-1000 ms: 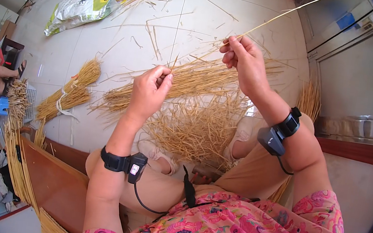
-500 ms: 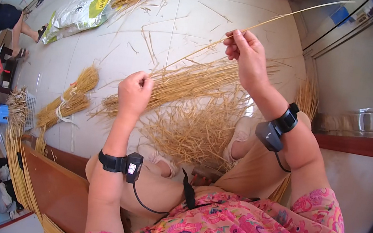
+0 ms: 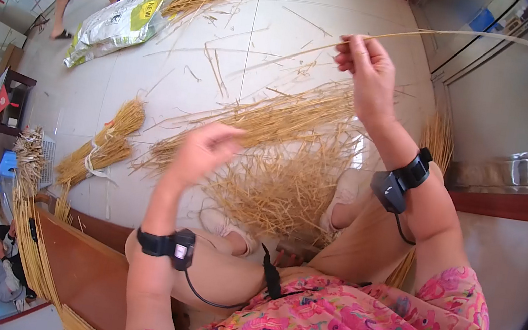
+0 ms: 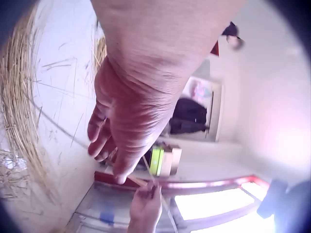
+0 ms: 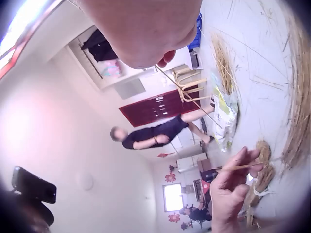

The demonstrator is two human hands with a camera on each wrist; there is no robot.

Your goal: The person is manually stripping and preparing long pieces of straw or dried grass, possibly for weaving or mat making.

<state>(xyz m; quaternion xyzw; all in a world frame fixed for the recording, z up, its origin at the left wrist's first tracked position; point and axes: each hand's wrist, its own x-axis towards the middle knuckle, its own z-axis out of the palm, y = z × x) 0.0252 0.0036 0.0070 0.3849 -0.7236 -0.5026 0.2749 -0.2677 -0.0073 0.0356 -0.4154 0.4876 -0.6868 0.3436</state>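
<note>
My right hand (image 3: 374,79) pinches a long thin straw stalk (image 3: 458,33) between thumb and fingertips. The stalk bends away to the right, its other end slanting down towards the left. Blurred by motion, my left hand (image 3: 201,153) hovers over the straw with loosely extended fingers and the thumb apart. In the right wrist view a thin strip of straw (image 5: 238,168) crosses the left fingers. Below lie a long bundle of stalks (image 3: 284,119) and a heap of short straw bits (image 3: 281,188) between my feet.
A tied straw bundle (image 3: 105,143) lies to the left on the tiled floor. Farther off is a green-white bag (image 3: 118,23) with straw at its mouth, where a person (image 5: 160,133) walks. A brown wooden board (image 3: 83,254) stands at my left, a metal-fronted cabinet (image 3: 507,118) at right.
My left hand first comes up to the stalk and draws back left along it, then loosens its fingers. The right hand rises slightly with the stalk. A person walks in at upper left.
</note>
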